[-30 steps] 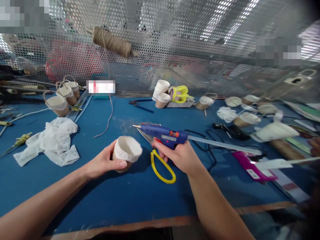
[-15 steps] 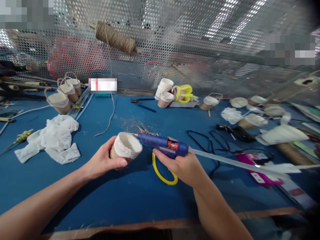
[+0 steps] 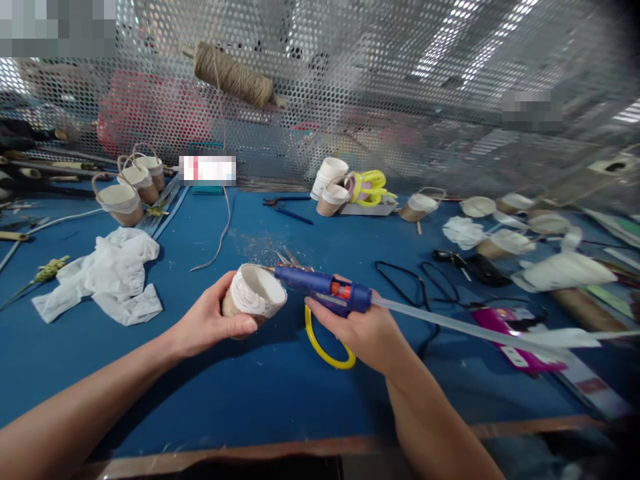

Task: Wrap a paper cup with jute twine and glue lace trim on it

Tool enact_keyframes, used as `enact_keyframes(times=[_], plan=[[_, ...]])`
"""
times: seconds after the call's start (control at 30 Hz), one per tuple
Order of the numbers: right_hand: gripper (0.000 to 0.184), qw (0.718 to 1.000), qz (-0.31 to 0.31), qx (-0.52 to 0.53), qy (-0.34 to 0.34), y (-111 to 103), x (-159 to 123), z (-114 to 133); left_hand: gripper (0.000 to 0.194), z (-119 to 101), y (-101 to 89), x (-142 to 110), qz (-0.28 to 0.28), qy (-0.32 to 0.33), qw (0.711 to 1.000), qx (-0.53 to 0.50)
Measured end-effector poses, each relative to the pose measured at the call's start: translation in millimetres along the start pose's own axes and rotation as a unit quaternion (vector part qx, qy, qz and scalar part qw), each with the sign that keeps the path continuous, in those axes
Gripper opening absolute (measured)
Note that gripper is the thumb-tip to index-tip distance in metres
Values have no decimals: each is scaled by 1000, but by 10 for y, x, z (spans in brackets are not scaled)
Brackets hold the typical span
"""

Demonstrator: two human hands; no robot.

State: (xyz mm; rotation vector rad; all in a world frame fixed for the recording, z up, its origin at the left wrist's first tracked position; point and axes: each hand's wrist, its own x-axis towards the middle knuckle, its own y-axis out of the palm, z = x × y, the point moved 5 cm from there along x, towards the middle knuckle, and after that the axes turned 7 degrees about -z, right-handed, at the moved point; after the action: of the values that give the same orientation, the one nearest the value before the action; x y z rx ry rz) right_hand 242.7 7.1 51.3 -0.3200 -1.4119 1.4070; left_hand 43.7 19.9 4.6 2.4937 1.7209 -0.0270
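Note:
In my left hand [image 3: 213,313] is a small cup [image 3: 253,297], brown below with white fabric around its upper part; it is tilted with its mouth to the upper right. My right hand [image 3: 363,327] grips a blue glue gun [image 3: 315,285], and a long translucent glue stick [image 3: 440,319] runs out of its back end. The gun's nozzle is at the far rim of the cup; whether they touch I cannot tell. Below the gun lie yellow-handled scissors [image 3: 327,350], partly hidden by my right hand.
White cloth [image 3: 107,277] lies to the left, near several small handled baskets [image 3: 120,203]. Pliers [image 3: 287,208], stacked white cups [image 3: 330,175] and yellow scissors [image 3: 370,188] are at the back. Twine [image 3: 233,73] hangs on the mesh. A black cord [image 3: 423,283] and pink package [image 3: 520,340] lie right.
The glue gun has shifted very slightly left against the cup. Both hands keep their hold, and the view has moved a little.

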Motion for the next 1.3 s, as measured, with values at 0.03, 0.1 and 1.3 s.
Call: enact_keyframes(times=[0.03, 0.1, 1.3], plan=[[19, 1000, 0, -9, -5, -1, -3, -1, 82, -1, 1, -1, 0, -1, 1000, 0], [19, 999, -2, -35, -16, 0, -12, -5, 83, 0, -1, 2, 0, -2, 1000, -5], [16, 987, -39, -103, -117, -86, -10, 107, 74, -36, -119, 32, -40, 35, 999, -2]])
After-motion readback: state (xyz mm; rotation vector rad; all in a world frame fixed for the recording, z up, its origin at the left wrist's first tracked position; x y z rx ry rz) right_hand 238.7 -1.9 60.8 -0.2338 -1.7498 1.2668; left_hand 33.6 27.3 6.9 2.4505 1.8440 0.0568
